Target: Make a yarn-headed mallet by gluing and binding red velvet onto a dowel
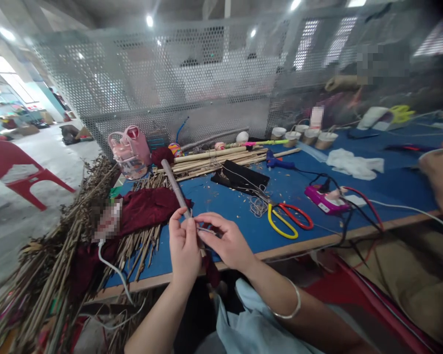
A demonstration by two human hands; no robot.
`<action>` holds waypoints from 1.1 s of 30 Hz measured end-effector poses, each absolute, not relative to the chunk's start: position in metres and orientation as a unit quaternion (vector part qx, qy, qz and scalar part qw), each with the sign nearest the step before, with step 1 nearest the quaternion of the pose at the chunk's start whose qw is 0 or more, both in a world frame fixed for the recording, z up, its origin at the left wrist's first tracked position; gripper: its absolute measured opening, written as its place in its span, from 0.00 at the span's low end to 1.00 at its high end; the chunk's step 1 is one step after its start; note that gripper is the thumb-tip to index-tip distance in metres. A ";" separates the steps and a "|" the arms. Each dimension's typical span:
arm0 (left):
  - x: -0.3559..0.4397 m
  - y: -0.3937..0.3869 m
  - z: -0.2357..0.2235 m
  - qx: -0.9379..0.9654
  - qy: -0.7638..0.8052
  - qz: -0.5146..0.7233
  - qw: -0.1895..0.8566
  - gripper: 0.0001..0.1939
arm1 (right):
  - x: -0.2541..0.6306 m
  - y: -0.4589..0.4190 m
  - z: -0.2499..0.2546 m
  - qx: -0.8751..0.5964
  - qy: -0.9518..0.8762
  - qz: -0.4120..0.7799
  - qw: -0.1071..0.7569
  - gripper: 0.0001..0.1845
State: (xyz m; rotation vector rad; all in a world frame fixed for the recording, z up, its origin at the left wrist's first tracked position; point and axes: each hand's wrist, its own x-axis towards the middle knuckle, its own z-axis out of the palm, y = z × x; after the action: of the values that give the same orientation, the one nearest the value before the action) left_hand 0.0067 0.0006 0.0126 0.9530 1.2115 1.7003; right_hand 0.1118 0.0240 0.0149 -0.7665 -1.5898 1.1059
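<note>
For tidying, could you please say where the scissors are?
In the head view, the scissors lie right of centre, between the right hand and the purple power strip.

One rod, perhaps five cups

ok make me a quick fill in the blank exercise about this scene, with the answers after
1. The grey stick is gripped by the ____ hand.
2. The scissors have one yellow handle and one ____ handle.
3. The bracelet is on the ____ arm.
4. The table has a ____ top.

Missing words: left; red; right; blue
</note>
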 end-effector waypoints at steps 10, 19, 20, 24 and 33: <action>-0.004 0.001 0.009 0.526 0.510 0.596 0.329 0.27 | 0.110 0.037 0.014 -0.285 -0.523 0.591 0.544 0.04; -0.020 0.006 0.018 0.645 0.530 0.481 0.268 0.33 | 0.111 0.039 0.016 -0.344 -0.517 0.594 0.512 0.08; -0.020 0.006 0.018 0.647 0.527 0.479 0.274 0.33 | 0.111 0.039 0.015 -0.344 -0.515 0.598 0.509 0.08; -0.019 0.008 0.017 0.631 0.521 0.487 0.305 0.36 | 0.110 0.039 0.013 -0.328 -0.478 0.640 0.504 0.09; -0.003 0.009 0.001 0.481 0.518 0.539 0.458 0.38 | 0.105 0.038 0.000 -0.295 -0.432 0.723 0.451 0.18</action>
State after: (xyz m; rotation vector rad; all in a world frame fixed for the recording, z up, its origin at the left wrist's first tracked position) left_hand -0.0029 0.0087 0.0015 1.1836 1.2756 1.3283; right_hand 0.1054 0.0380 -0.0004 -0.7284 -1.0684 1.7866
